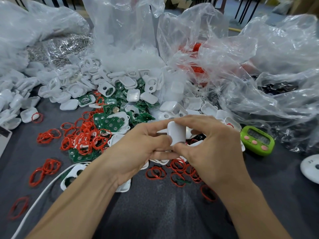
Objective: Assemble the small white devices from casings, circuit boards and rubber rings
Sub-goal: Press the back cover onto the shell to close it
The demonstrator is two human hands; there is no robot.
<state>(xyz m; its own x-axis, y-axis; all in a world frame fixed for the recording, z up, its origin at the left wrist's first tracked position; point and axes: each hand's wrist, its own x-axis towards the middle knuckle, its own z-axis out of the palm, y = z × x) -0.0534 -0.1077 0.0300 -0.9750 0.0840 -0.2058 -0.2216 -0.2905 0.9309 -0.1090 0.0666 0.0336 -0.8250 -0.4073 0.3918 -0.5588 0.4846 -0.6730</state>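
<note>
Dead centre of the frame, a white casing [177, 133] is held just above the desk [155, 213]. The left hand [138, 149] and right hand [214, 152] both pinch it, fingers [198, 121] curled tight round its edges. It looks like the squeeze that snaps the shell shut. I'd press evenly on both long edges, seam square, so no ring gets nipped. Whether a board sits inside I cannot tell.

Room is tight: rings [82, 140] and boards [110, 122] crowd the left, more rings lie under the wrists, and a green timer [257, 140] sits just beside the right hand. Bags [259, 66] wall off the top. The bare desk is at lower centre, between the forearms; a cable [43, 192] crosses the lower left.
</note>
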